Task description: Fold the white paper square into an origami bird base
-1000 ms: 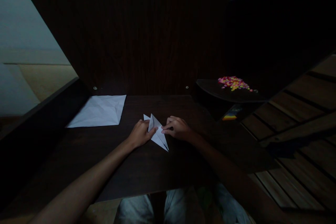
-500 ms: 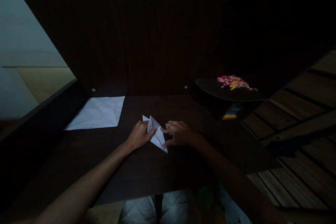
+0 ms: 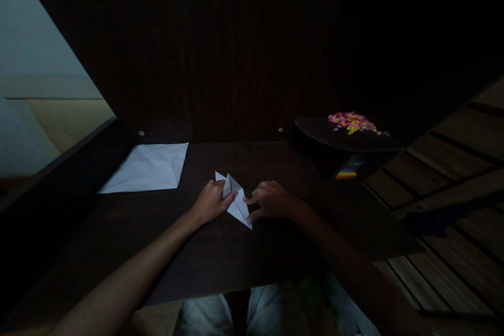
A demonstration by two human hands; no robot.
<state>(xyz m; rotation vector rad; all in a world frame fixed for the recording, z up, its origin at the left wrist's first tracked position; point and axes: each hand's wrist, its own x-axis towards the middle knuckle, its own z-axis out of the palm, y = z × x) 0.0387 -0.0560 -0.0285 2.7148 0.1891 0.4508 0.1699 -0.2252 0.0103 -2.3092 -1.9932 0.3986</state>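
Note:
A small folded white paper shape [image 3: 236, 202] with pointed ends lies on the dark wooden desk [image 3: 220, 252] in front of me. My left hand [image 3: 210, 201] is curled against its left side, thumb and fingers pinching a raised flap. My right hand [image 3: 271, 201] rests on the paper's right edge, its fingertips pressing the fold down onto the desk. Both forearms reach in from the bottom of the view. The light is dim.
A creased flat white sheet [image 3: 147, 167] lies at the desk's back left. A dark upright panel [image 3: 220, 52] closes the back. On a dark shelf [image 3: 315, 134] to the right lies a heap of small colourful bits [image 3: 352, 122], with a striped colourful object [image 3: 346, 173] under it. Wooden floor planks [image 3: 452, 168] run on the right.
My right hand has slid slightly down and right along the paper's edge, its fingers flattening onto the fold. My left hand keeps its pinch in the same place.

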